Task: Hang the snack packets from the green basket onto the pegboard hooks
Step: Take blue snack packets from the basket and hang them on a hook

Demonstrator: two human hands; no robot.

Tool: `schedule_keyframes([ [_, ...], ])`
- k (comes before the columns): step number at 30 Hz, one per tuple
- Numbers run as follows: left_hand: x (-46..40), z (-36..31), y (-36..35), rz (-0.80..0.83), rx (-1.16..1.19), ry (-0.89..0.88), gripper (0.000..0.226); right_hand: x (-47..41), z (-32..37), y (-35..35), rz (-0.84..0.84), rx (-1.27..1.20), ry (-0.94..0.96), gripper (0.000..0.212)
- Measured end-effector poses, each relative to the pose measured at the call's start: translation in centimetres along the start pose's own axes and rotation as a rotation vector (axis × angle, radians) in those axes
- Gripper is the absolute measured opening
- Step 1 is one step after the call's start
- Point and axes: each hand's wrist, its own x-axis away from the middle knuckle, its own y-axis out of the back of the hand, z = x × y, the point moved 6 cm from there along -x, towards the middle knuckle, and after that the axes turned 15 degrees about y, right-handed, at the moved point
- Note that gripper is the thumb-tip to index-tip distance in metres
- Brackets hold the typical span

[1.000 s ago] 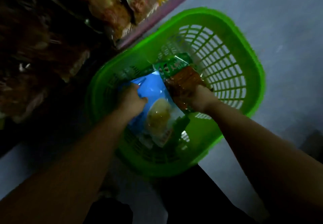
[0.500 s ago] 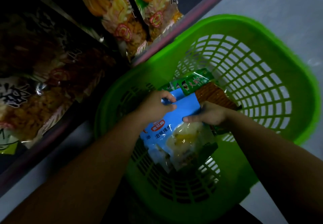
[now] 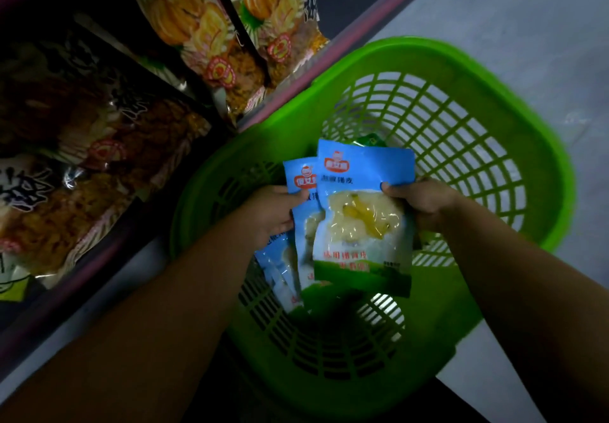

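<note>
A green slatted basket stands on the pale floor below me. Over its middle I hold a fan of blue snack packets with clear windows and green bottoms. My left hand grips the back packets at their left edge. My right hand pinches the right edge of the front packet. A green packet corner peeks out behind the blue ones, deeper in the basket. No pegboard hooks are visible.
A low shelf with a pink rail runs along the left of the basket. It holds big orange snack bags and darker brown bags. Pale floor lies to the right.
Both hands have lifted the blue packets up out of the basket, and they now fan out into several packets. The brown and green packets are no longer in my right hand.
</note>
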Motion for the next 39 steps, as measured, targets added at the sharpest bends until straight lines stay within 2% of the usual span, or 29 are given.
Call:
schedule_keyframes([
  [3,0.7,-1.0,0.0,-0.001,0.14,-0.063,0.015,-0.5,0.6,2.0,-0.224,0.168,0.027,0.045],
  [6,1.3,-2.0,0.0,0.06,0.362,-0.134,0.036,-0.2,1.9,3.6,-0.337,0.21,0.105,0.04],
  [8,2.0,-2.6,0.1,0.048,0.458,-0.16,0.041,0.9,3.3,4.6,-0.389,0.212,0.165,0.035],
  [11,5.3,-3.3,-0.9,-0.008,0.497,-0.186,0.033,4.1,6.4,4.8,-0.43,0.108,0.242,0.026],
  [14,11.3,-4.1,-1.5,-0.153,0.453,-0.341,0.012,9.3,10.8,4.4,-0.432,0.036,0.283,0.022],
  [15,13.9,-4.5,-1.6,-0.167,0.437,-0.383,0.012,11.5,12.6,4.4,-0.424,0.051,0.3,0.022],
  [19,26.7,-6.5,0.4,-0.276,0.476,-0.445,0.014,22.0,21.2,4.2,-0.314,0.052,0.365,0.01],
  [22,37.1,-9.1,3.2,-0.389,0.541,-0.466,0.011,30.1,29.1,3.0,-0.243,0.022,0.416,0.017],
  [25,48.2,-11.9,6.4,-0.521,0.588,-0.514,0.01,37.4,37.3,1.1,-0.155,0.028,0.453,0.014],
  [30,64.8,-14.6,11.8,-0.698,0.646,-0.698,0.015,46.7,49.2,-4.4,0.035,-0.061,0.558,0.019],
  [34,75.0,-13.0,17.0,-0.84,0.778,-0.813,0.017,52.7,56.2,-12.0,0.304,-0.065,0.689,0.014],
  [36,79.1,-11.2,19.8,-0.856,0.833,-0.851,0.018,55.6,58.6,-16.1,0.415,-0.065,0.74,0.01],
  [39,84.8,-7.5,23.8,-0.873,0.96,-0.913,0.016,60.4,60.9,-21.7,0.568,-0.057,0.818,0.016],
])
